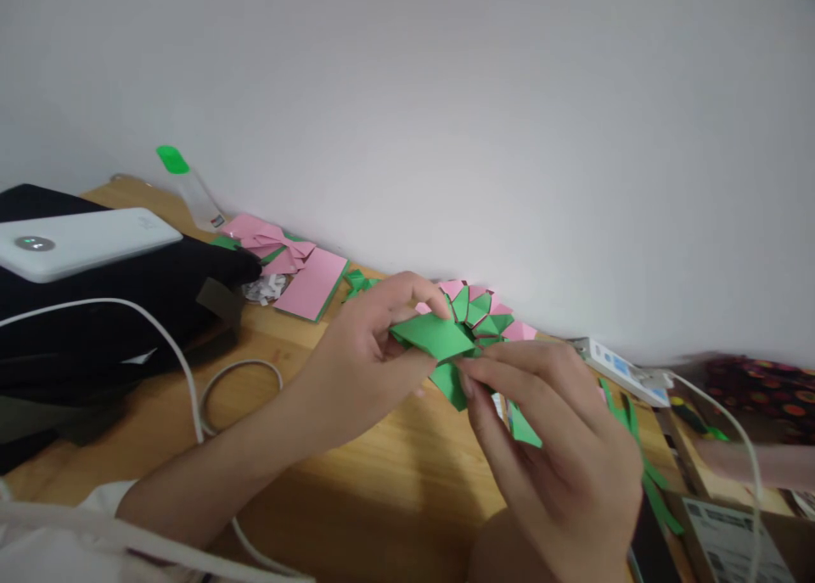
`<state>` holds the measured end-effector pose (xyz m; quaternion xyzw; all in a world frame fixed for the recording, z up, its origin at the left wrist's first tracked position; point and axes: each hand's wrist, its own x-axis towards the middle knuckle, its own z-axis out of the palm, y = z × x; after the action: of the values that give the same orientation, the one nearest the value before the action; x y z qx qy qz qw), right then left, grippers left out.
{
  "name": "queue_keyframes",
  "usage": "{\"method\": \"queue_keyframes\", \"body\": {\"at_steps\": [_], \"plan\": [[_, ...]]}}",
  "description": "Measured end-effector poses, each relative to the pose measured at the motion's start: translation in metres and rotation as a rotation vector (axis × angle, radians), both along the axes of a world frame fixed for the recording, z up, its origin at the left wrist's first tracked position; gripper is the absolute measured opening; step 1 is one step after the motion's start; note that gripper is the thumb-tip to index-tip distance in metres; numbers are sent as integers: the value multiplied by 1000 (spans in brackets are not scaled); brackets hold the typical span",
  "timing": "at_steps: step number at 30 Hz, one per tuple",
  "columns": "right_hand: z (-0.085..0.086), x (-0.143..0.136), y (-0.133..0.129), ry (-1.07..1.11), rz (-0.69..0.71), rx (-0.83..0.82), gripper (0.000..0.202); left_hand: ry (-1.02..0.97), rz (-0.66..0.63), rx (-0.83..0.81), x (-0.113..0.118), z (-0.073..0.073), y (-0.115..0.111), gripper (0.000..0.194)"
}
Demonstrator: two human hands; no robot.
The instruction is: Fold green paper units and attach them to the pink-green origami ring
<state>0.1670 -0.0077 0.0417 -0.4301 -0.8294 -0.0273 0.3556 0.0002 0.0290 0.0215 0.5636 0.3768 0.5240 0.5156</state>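
My left hand (375,345) is closed in a pinch on a folded green paper piece (436,335), thumb below and fingers above. My right hand (560,447) pinches at the right tip of that piece, its fingertips touching the paper. Just behind the fingers is a fan-like ring of folded paper (479,309), with green segments inside and pink points outside. My hands cover part of it, so I cannot tell whether the held piece is joined to it. Another green flap (451,386) hangs below the fingertips.
Pink and green paper sheets (313,284) lie by the wall. At left, a white power bank (89,239) rests on black fabric (159,282). A white cable (159,333) crosses the table. At right are a power strip (627,369), green strips (655,490) and another person's arm (757,464).
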Motion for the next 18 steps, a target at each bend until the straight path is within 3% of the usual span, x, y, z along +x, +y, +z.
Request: {"method": "queue_keyframes", "body": {"at_steps": [3,18], "plan": [[2,0,-2,8,-31,-6,16,42,-3,64,1,2,-1,23],[1,-1,-7,-7,-142,0,16,81,67,28,3,9,-6,19]]}}
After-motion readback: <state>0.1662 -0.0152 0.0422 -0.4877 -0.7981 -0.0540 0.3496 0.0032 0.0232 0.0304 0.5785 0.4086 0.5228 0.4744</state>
